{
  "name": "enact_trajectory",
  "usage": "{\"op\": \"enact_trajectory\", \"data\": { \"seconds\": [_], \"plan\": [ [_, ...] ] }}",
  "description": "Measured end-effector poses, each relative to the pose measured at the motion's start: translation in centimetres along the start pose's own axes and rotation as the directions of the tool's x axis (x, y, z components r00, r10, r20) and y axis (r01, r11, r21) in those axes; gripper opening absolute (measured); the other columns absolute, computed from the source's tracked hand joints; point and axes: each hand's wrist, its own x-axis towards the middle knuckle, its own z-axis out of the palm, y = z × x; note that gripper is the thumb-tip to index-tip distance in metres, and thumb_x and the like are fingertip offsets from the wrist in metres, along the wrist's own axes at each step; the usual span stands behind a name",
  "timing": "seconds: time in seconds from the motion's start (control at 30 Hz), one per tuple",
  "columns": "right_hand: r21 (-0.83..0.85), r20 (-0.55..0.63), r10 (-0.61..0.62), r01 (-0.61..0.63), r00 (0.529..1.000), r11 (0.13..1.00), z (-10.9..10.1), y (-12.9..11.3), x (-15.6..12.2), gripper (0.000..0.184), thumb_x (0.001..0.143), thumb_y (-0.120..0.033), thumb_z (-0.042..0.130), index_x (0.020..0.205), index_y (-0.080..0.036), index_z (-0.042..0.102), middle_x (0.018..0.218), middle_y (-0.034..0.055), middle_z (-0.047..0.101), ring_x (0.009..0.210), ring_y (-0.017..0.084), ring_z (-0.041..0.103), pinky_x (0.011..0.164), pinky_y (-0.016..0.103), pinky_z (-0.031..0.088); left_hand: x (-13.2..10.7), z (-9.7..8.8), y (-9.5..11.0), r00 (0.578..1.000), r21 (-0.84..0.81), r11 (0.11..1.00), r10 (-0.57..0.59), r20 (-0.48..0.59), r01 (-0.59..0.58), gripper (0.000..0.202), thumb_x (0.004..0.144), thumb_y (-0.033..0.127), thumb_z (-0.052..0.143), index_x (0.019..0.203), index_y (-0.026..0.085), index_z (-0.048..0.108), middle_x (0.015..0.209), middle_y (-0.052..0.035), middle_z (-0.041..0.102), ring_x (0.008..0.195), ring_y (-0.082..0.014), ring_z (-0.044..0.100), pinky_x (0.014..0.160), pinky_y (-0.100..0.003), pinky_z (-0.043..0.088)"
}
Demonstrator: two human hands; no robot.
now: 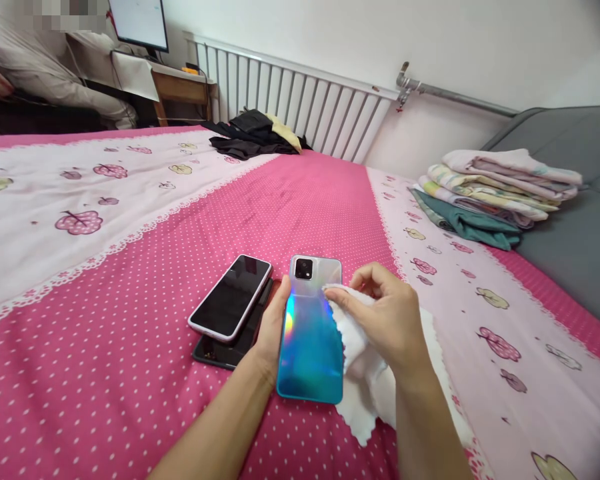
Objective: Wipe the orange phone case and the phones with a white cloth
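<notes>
My left hand (273, 320) grips a shiny blue-silver smartphone (310, 347) by its left edge, its back and square camera block facing up. A white cloth (360, 393) is pinched in my right hand (387, 317); it touches the phone's right edge near the top and hangs down below my wrist. Just left of my left hand lies a white-edged smartphone (233, 298), dark screen up. It rests on a dark flat device (215, 351), partly hidden beneath it and by my hand.
A pink patterned bedspread (145, 313) spreads all around. Dark clothes (253, 133) lie at the far edge before a white radiator (300, 93). Folded fabrics (495, 190) are stacked by a grey headboard (570, 200). At far left a person (45, 73) sits by a desk with a monitor (139, 25).
</notes>
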Motion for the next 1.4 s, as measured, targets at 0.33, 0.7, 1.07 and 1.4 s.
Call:
{"op": "enact_trajectory", "data": {
  "seconds": [0.33, 0.7, 1.07, 1.4],
  "plan": [
    [0.101, 0.249, 0.133, -0.162, 0.959, 0.982, -1.1, -0.2, -0.2, 0.029, 0.062, -0.036, 0.076, 0.056, -0.018, 0.054, 0.053, -0.0044, 0.054, 0.052, 0.01, 0.049, 0.047, 0.021, 0.037, -0.1, 0.5, 0.2, 0.997, -0.012, 0.999, -0.049, -0.053, 0.049, 0.064, 0.086, 0.06, 0.034, 0.112, 0.007, 0.06, 0.088, -0.0147, 0.069, 0.087, -0.0289, 0.065, 0.083, -0.039, 0.045],
    [-0.07, 0.449, 0.183, -0.171, 0.875, 0.983, -2.3, -0.8, -0.4, 0.031, 0.058, -0.035, 0.078, 0.053, -0.018, 0.053, 0.052, -0.0041, 0.057, 0.051, 0.01, 0.053, 0.046, 0.02, 0.037, 0.1, -0.2, 0.2, 0.999, 0.04, 0.999, 0.0, -0.034, 0.001, 0.062, 0.086, 0.059, 0.037, 0.112, 0.008, 0.06, 0.091, -0.0143, 0.069, 0.089, -0.0277, 0.064, 0.085, -0.038, 0.044],
    [0.045, -0.139, 0.135, -0.13, 0.981, 0.99, -1.0, 0.6, 0.3, 0.031, 0.064, -0.044, 0.075, 0.061, -0.018, 0.057, 0.055, -0.0031, 0.055, 0.052, 0.01, 0.047, 0.047, 0.023, 0.037, -0.3, -0.3, -0.7, 0.972, 0.177, 0.956, -0.234, -0.026, 0.235, 0.071, 0.086, 0.063, 0.03, 0.102, 0.004, 0.066, 0.077, -0.017, 0.07, 0.063, -0.0236, 0.066, 0.067, -0.034, 0.048],
    [-0.144, 0.085, 0.109, -0.096, 0.99, 0.985, -0.5, 0.0, -0.1, 0.037, 0.058, -0.049, 0.076, 0.054, -0.019, 0.056, 0.054, -0.0032, 0.058, 0.052, 0.012, 0.051, 0.048, 0.023, 0.034, 0.3, 0.1, -0.7, 0.994, 0.016, 0.996, -0.09, -0.057, 0.091, 0.06, 0.088, 0.055, 0.037, 0.116, 0.007, 0.061, 0.091, -0.0146, 0.071, 0.09, -0.0276, 0.066, 0.086, -0.036, 0.046]
  ]
}}
